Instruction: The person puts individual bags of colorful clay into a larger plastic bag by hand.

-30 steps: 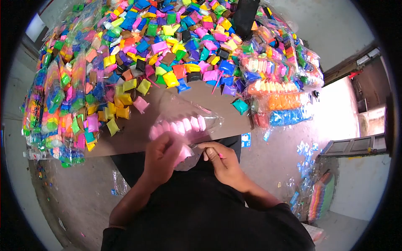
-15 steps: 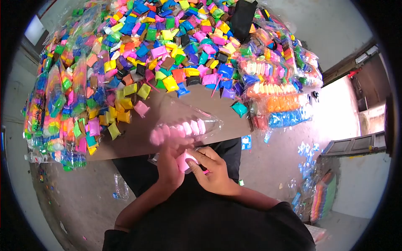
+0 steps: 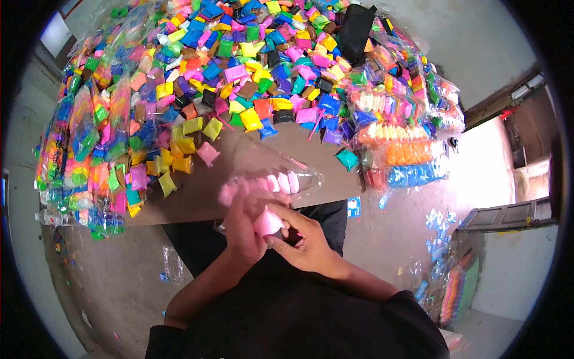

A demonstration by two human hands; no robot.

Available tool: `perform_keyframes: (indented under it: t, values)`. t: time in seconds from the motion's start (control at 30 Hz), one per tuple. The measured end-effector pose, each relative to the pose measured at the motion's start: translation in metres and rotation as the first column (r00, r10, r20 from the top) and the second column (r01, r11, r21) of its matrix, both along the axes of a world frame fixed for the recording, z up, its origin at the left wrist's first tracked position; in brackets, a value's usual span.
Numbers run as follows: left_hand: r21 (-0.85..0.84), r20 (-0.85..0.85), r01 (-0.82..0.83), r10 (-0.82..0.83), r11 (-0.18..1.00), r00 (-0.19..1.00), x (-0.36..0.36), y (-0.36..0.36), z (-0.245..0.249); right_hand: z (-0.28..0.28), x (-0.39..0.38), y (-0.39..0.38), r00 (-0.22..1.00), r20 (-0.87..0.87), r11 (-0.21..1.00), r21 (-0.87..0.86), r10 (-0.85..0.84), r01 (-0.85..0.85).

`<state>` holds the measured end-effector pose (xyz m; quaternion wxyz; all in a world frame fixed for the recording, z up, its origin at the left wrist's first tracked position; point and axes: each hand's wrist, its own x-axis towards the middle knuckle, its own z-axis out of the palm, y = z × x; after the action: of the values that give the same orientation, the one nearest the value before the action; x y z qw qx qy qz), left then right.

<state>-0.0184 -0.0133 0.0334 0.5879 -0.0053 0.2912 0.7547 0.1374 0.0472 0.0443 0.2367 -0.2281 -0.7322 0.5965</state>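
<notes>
A small light-pink packet [image 3: 268, 222], soft and pillow-shaped, is held between my two hands in front of my lap. My left hand [image 3: 243, 232] is closed against its left side, fingers stretching toward the table and partly blurred. From the right, my right hand [image 3: 306, 237] grips the same packet between thumb and fingers. Just beyond my left fingers lies a clear plastic bag [image 3: 305, 170] on the table edge. Inside it a row of pink packets [image 3: 272, 183] shows, its left end blurred. Whether my left fingers touch the bag is hard to make out.
The brown table [image 3: 197, 200] bears a large heap of colourful packets [image 3: 239, 78]. Filled clear bags [image 3: 412, 152] stand at right, more bags [image 3: 84, 143] at left. A black pouch [image 3: 356, 33] lies on top. Plastic scraps [image 3: 439, 233] litter the floor.
The pink packet has turned in my hands and more of its face shows. My right fingers have shifted slightly around it. The view has tilted a little.
</notes>
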Motion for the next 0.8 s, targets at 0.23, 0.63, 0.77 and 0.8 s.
perform_keyframes:
  t: [0.23,0.63,0.77,0.8]
  values:
    - [-0.096,-0.457,-0.059,0.009,0.994,0.890,0.012,0.010,-0.035,-0.033,-0.002,0.015,0.980,-0.114,0.947,-0.299,-0.160,0.120]
    - [-0.108,-0.824,0.099,-0.034,0.989,-0.566,0.004,0.031,-0.030,-0.066,-0.015,0.069,0.750,0.108,0.630,0.627,-0.653,0.458]
    - [-0.136,-0.845,0.091,-0.067,0.987,-0.531,0.003,0.031,-0.037,-0.064,-0.008,0.059,0.778,0.252,0.730,0.587,-0.576,0.350]
    - [-0.137,-0.860,0.085,-0.076,0.987,-0.504,0.003,0.031,-0.037,-0.062,-0.006,0.059,0.776,0.253,0.730,0.586,-0.577,0.352]
